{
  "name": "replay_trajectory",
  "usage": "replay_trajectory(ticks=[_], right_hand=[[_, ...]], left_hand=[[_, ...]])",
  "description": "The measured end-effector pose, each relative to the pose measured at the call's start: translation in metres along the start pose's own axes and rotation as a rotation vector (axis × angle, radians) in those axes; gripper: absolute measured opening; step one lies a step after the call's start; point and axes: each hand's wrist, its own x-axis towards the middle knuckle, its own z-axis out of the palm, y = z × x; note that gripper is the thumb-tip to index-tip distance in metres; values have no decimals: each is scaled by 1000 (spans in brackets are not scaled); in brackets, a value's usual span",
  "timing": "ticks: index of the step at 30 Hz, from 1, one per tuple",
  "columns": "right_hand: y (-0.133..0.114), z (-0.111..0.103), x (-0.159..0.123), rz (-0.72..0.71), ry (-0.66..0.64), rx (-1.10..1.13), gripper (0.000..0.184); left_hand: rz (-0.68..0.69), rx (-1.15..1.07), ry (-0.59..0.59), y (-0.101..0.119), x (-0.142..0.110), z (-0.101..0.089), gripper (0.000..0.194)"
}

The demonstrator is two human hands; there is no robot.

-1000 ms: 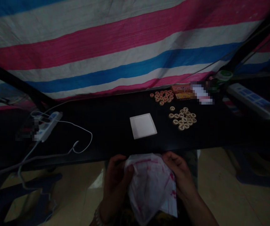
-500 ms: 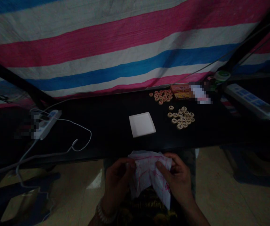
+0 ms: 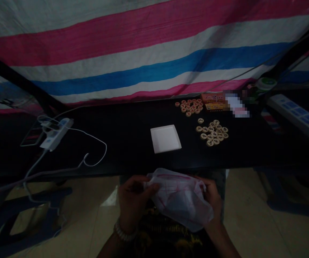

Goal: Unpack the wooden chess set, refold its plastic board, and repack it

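A thin white plastic bag (image 3: 181,200) with pink lines is spread between my two hands, over my lap in front of the table edge. My left hand (image 3: 134,197) pinches its left side between thumb and fingers. At the bag's right side, my right hand (image 3: 212,193) grips it, the fingers partly hidden behind the plastic. Beyond the hands, a shallow white box tray (image 3: 165,139) lies on the black table (image 3: 127,143). To its right are several round xiangqi pieces with dark characters (image 3: 213,134), and farther back several with red characters (image 3: 191,106).
An orange box (image 3: 212,102) stands behind the pieces. A white power strip (image 3: 57,134) with a trailing cable (image 3: 104,150) sits on the left; another strip (image 3: 299,114) is at right. Striped sheeting (image 3: 143,53) hangs behind. Blue stools (image 3: 33,215) stand below the table.
The bag has been opened out and puffed wider; its lower part has swung right, over my right hand. The camera view has shifted slightly. The tray and pieces lie as before.
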Motion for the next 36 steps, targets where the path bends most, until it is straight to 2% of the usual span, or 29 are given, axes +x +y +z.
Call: replay_trajectory(ticks=[5, 8, 11, 14, 16, 18, 20, 22, 24, 26, 28, 29, 30, 31, 33, 35, 36], right_hand=[[-3, -12, -1, 33, 53, 205, 25], [-1, -21, 4, -30, 64, 305, 25], [2, -33, 11, -182, -59, 416, 28], [8, -46, 16, -266, -261, 448, 21], [17, -54, 20, -337, -423, 320, 16], [28, -59, 24, -442, -544, 55, 23], [35, -59, 25, -541, -575, -188, 39], [32, -53, 21, -580, -533, -276, 49], [15, -41, 10, -548, -433, -216, 47], [-13, -23, -4, -465, -331, -87, 40], [-42, -2, -17, -379, -309, 25, 51], [-55, 9, -22, -342, -297, 84, 58], [-65, 18, -24, -308, -289, 143, 58], [-73, 26, -25, -272, -289, 191, 53], [-80, 36, -22, -206, -314, 260, 30], [-80, 37, -14, -138, -347, 311, 10], [-78, 34, -9, -97, -350, 341, 8]], left_hand=[[-43, -77, -4, 1, 1, 1, 28], [-61, -149, 18, -2, 5, 0, 31], [-105, -255, 48, -3, 11, -2, 36], [-133, -333, 78, 0, 17, -4, 38], [-143, -362, 72, 3, 20, -6, 39], [-140, -385, 37, 5, 22, -9, 39], [-96, -379, -4, 6, 23, -11, 34], [-13, -338, -25, 7, 21, -12, 28], [78, -280, -40, 10, 17, -10, 27], [139, -219, -64, 15, 10, -6, 37], [172, -159, -98, 21, 2, -1, 50], [188, -141, -109, 23, -1, 2, 52], [202, -126, -119, 25, -4, 4, 51], [215, -115, -120, 26, -6, 5, 50], [257, -83, -105, 27, -8, 5, 49], [298, -25, -77, 27, -7, 1, 52], [312, 3, -67, 27, -5, -2, 52]])
